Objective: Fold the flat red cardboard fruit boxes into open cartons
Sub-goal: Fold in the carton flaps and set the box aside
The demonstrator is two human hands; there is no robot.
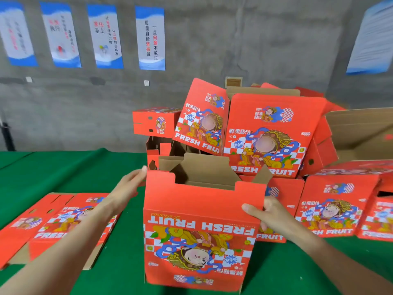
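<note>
Both hands grip an upside-down red carton (200, 231) at centre counter (70, 173) — left hand (129, 184), right hand (268, 216); folded cartons (265, 135) heap at 1 o'clock — flat boxes (57, 222) wait at 9.

- Bright, even, diffuse light; shadows soft and faint.
- Wide-angle bend at edges; posters (63, 35) lean and smear at far left.
- Flat boxes (53, 222) softly blurred.
- Centre box (200, 237) print sharp; mild compression haze overall.
</note>
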